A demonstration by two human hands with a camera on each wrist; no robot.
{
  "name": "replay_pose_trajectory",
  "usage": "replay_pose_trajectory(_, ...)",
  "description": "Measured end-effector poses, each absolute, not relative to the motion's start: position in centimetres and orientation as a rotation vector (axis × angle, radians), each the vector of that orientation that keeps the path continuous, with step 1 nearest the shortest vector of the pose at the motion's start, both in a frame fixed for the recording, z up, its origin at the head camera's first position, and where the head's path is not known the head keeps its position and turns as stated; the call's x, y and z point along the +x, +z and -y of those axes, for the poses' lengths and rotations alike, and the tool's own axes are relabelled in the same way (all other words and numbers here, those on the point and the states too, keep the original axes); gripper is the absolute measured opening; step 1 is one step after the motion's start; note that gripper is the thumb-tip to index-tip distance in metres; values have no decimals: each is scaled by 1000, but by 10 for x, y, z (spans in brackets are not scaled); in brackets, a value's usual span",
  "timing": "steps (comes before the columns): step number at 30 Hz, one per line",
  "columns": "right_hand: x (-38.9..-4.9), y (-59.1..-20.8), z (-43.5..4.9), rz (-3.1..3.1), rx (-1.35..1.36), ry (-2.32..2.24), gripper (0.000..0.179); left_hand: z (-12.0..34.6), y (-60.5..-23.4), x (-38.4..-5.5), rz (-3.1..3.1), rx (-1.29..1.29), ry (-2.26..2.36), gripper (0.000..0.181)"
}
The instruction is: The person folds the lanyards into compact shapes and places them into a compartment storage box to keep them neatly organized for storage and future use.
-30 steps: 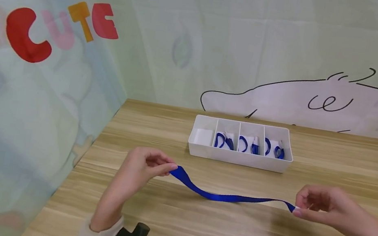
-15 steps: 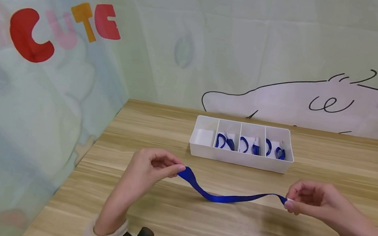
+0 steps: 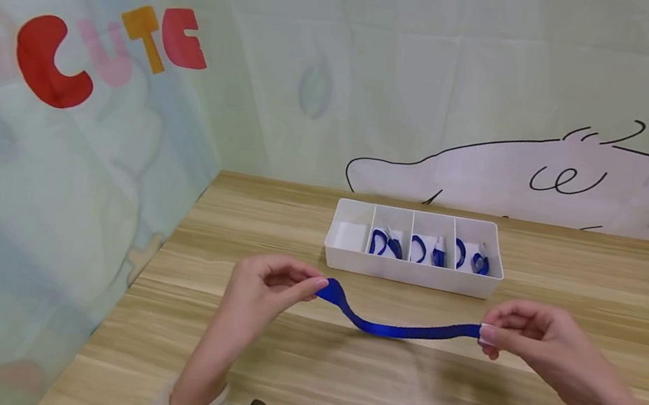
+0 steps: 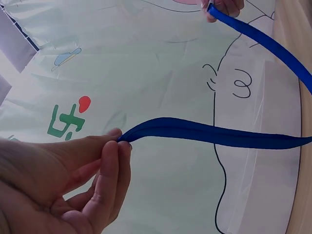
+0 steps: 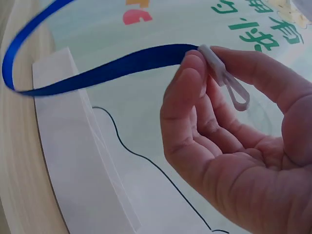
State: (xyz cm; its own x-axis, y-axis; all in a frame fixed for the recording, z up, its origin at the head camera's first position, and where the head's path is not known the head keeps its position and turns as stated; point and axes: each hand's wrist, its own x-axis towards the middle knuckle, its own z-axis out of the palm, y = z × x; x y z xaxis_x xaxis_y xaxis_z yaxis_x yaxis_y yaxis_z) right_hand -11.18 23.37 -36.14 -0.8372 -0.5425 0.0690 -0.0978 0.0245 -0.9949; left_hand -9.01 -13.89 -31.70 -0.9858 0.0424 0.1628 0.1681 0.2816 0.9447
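A blue lanyard (image 3: 390,330) sags in a shallow curve above the table, stretched between both hands. My left hand (image 3: 269,289) pinches its left end between thumb and fingertips, also plain in the left wrist view. At the other end, my right hand (image 3: 538,342) pinches the strap beside a white plastic clip (image 5: 212,58). The clip's narrow loop sticks out past the fingers in the right wrist view. Both hands are raised off the tabletop, nearer to me than the white box.
A white divided box (image 3: 403,271) stands toward the back of the wooden table (image 3: 258,220). Its leftmost compartment shows a bare floor; the other three hold coiled blue straps (image 3: 439,255) with pale ends. Printed cloth (image 3: 332,76) hangs behind and at the left.
My right hand has moved left and slightly up, my left hand a little to the right. The hands are closer together, and the right part of the lanyard has turned flatter toward the camera.
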Motion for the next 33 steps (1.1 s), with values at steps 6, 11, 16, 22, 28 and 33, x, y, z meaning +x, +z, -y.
replay_pose_trajectory(6,-112,-361,-224,-1868,-575,-1944,13,127,-321,-89,2388,-229,-1857,9)
replay_pose_trajectory(11,-112,-366,-215,-1800,-610,-2004,18,117,-325,-88,2393,-282,-1862,9)
replay_pose_trajectory(16,-111,-369,-203,-1795,-658,-2053,18,108,-332,-88,2403,-322,-1810,9)
replay_pose_trajectory(22,-105,-371,-181,-1766,-652,-2087,15,94,-342,-87,2373,-337,-1850,10)
replay_pose_trajectory(28,-99,-373,-159,-1750,-620,-2121,10,79,-349,-83,2360,-358,-1940,12)
replay_pose_trajectory(33,-94,-376,-147,-1756,-592,-2169,9,70,-354,-81,2363,-408,-1992,12)
